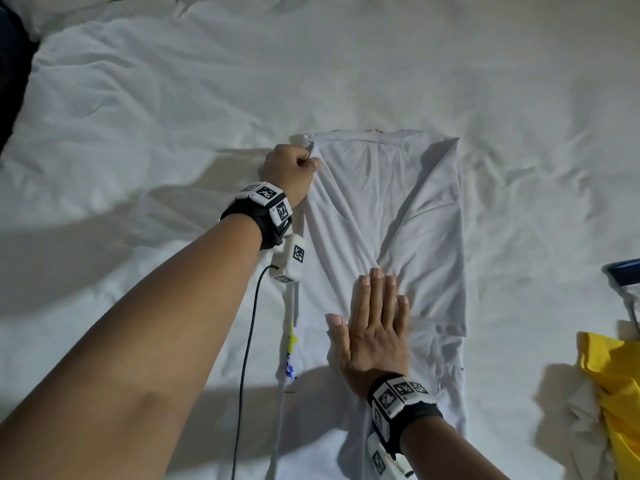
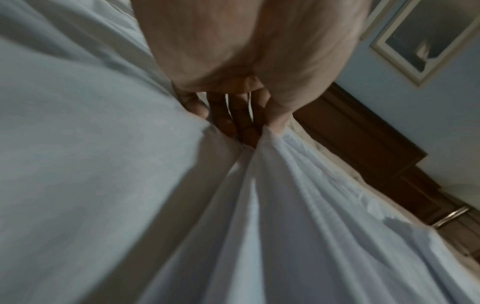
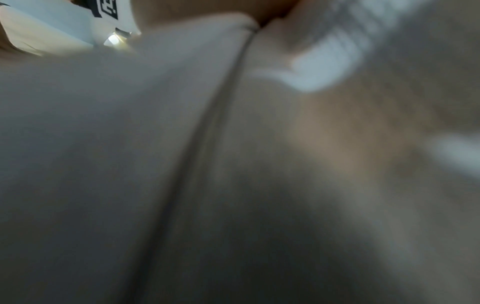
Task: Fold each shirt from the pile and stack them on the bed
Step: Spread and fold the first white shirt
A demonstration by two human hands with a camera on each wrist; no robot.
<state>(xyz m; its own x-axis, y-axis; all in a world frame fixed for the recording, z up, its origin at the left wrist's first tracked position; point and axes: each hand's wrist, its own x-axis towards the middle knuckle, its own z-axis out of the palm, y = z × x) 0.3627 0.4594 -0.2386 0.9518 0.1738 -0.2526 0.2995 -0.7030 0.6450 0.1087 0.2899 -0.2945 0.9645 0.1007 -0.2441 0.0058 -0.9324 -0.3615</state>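
A white shirt (image 1: 398, 209) lies lengthwise on the white bed sheet (image 1: 173, 116), its sides folded in toward the middle. My left hand (image 1: 294, 168) grips the shirt's far left corner near the collar with curled fingers; in the left wrist view the fingers (image 2: 241, 121) pinch bunched white cloth (image 2: 298, 205). My right hand (image 1: 374, 320) lies flat, fingers straight, pressing on the middle of the shirt. The right wrist view shows only blurred white fabric (image 3: 182, 144) close up.
A yellow garment (image 1: 613, 386) and pale cloth lie in a pile at the right edge of the bed. A blue object (image 1: 623, 271) sits just beyond it. A dark headboard (image 2: 363, 139) and a framed picture (image 2: 426, 37) appear in the left wrist view.
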